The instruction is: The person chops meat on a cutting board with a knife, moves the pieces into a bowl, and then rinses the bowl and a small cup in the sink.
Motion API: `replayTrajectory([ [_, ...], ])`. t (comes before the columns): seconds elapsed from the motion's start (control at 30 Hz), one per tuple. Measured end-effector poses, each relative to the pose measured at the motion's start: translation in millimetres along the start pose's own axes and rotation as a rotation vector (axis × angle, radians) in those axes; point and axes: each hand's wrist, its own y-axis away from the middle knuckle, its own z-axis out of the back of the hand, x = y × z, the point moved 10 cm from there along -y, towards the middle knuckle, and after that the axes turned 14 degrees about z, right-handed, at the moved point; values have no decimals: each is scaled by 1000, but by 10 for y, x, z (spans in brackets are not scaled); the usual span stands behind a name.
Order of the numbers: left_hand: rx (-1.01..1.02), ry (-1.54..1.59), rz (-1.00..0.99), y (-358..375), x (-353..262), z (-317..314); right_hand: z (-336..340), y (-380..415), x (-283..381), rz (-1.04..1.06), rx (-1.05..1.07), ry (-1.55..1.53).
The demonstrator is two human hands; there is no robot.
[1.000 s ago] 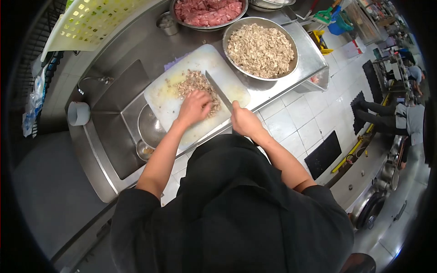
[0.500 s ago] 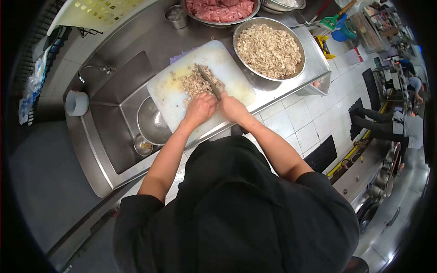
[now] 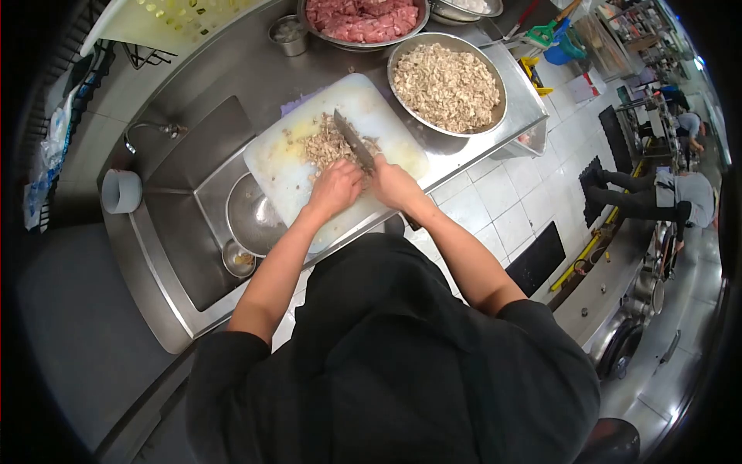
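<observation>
A white cutting board [image 3: 297,182] lies across the sink's edge and the steel counter. Chopped pale-brown food [image 3: 326,145] is heaped at its middle. My right hand [image 3: 393,184] is closed round a knife, whose blade [image 3: 352,139] points away from me over the heap. Beside it, my left hand [image 3: 338,188] rests with bent fingers at the heap's near edge; whether it pinches any food is hidden. Right of the board stands a steel bowl [image 3: 504,108] full of similar chopped food.
Behind are a bowl of raw red meat [image 3: 363,19] and a small steel cup [image 3: 289,37]. The sink [image 3: 193,232] holds a metal bowl [image 3: 251,209]. A white container [image 3: 121,192] stands left. At far right, a person [image 3: 688,199] is beside another counter.
The whole view has shifted slightly. The knife blade shows more of its broad side, and a slightly wider gap lies between it and my left hand.
</observation>
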Motion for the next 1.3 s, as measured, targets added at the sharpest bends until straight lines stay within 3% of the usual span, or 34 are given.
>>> replayTrajectory([
  [0.07, -44, 56, 13, -51, -26, 67, 210, 198, 1, -48, -30, 30],
  [0.13, -239, 31, 48, -248, 51, 285, 311, 260, -128, -97, -42, 64],
  [0.17, -145, 45, 175, -383, 218, 241, 372, 288, -196, -137, -55, 97],
  [0.27, -260, 29, 305, -490, 563, 325, 406, 335, -431, -104, -122, 137],
  [0.3, -187, 50, 385, -495, 724, 289, 427, 350, -428, -103, -125, 137],
  [0.37, -176, 48, 389, -472, 878, 271, 366, 442, -478, -178, -43, 223],
  [0.53, -191, -4, 333, -624, 894, 189, 51, 404, -260, -126, 57, 214],
  [0.63, -204, 41, 366, -786, 975, 162, -25, 445, -365, -127, -1, 79],
  [0.7, 21, 122, 356, -812, 818, 7, 96, 597, -548, 54, -258, -52],
  [0.73, 17, 116, 361, -781, 744, 5, 187, 705, -576, 61, -255, -57],
  [0.8, 120, -107, 266, -669, 463, -150, -23, 971, -854, -249, -98, -607],
  [0.93, 99, -220, 314, -509, 88, -199, -411, 1064, -937, -276, -127, -772],
  [1.07, 32, -340, 344, -313, -161, -283, -598, 738, -503, -255, -68, -724],
  [1.17, -275, -214, 440, -209, -40, -230, -844, 483, -337, -136, -55, -755],
  [1.3, -380, -79, 466, -102, 126, -201, -722, 460, -192, -90, 27, -800],
])
